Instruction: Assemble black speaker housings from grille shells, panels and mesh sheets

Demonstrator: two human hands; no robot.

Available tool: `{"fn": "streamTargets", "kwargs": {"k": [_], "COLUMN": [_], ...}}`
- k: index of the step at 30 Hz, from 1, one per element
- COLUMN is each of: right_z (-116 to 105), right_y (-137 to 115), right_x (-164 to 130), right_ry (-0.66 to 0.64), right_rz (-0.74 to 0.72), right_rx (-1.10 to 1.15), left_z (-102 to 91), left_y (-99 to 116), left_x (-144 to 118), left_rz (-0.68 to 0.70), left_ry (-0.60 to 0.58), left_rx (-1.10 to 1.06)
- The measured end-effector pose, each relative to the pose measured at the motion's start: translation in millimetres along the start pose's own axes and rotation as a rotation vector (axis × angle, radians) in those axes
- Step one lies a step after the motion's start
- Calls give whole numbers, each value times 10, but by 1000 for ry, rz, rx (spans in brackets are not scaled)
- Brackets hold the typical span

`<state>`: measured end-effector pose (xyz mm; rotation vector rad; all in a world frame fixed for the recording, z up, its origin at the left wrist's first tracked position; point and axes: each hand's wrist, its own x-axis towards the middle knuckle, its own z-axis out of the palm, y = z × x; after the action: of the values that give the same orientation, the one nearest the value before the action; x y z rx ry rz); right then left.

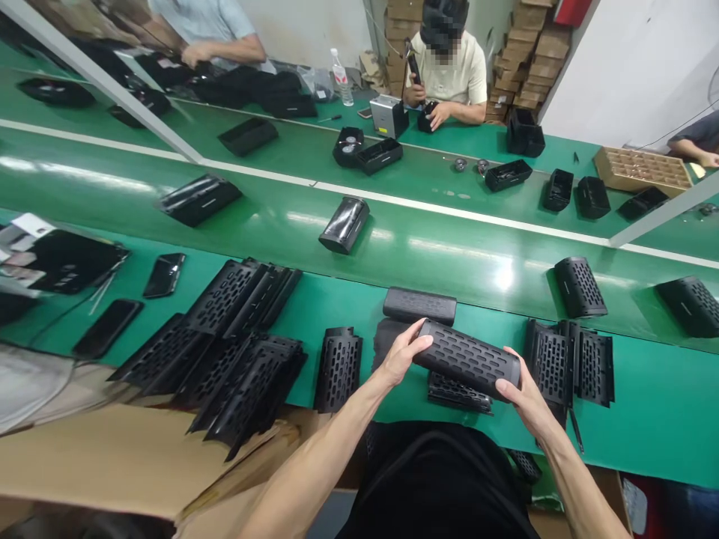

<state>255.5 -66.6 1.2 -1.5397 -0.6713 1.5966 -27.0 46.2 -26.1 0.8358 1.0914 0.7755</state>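
Two hands, mine, hold one black speaker (465, 359) above the near edge of the green bench (645, 404): my left hand (401, 355) is closed around its left end, thumb on top, and my right hand (520, 393) cups its right end with the fingers wrapped under it. It is a long, rounded bar, its shell punched with rows of small oblong slots, tilted down toward my right. One similar finished bar (419, 305) lies just behind it on the bench. Two heaps of perforated grille shells (236, 344) sit to my left, one single shell (338, 368) stands nearer, and another cluster (570, 359) lies to my right. Two dark phones (164, 274) rest at far left. One wrapped speaker (344, 224) lies on the belt (449, 247).
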Motion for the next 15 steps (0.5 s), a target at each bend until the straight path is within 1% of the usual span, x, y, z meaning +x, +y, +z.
{"fn": "streamTargets", "kwargs": {"k": [2, 5, 7, 8, 9, 11, 13, 15], "right_z": [28, 70, 88, 91, 89, 73, 51, 38], "right_y": [15, 25, -6, -38, -83, -207, -363, -520], "right_x": [8, 37, 130, 219, 345, 704, 1169, 1658], "right_ry": [30, 58, 98, 127, 162, 227, 291, 358], "right_rz": [11, 27, 8, -6, -22, -51, -83, -107], "right_rx": [48, 140, 218, 253, 282, 316, 340, 349], "left_z": [-10, -29, -71, -112, -171, -351, -605, -892], "left_y": [-4, 55, 113, 136, 149, 141, 86, -1], "left_x": [49, 119, 161, 177, 187, 171, 83, -83], "left_rz": [-10, -58, -85, -69, -33, 65, 129, 138], "left_ry": [14, 3, -1, 36, 111, 335, 568, 740], "left_rx": [38, 56, 39, 47, 76, 185, 313, 404]}}
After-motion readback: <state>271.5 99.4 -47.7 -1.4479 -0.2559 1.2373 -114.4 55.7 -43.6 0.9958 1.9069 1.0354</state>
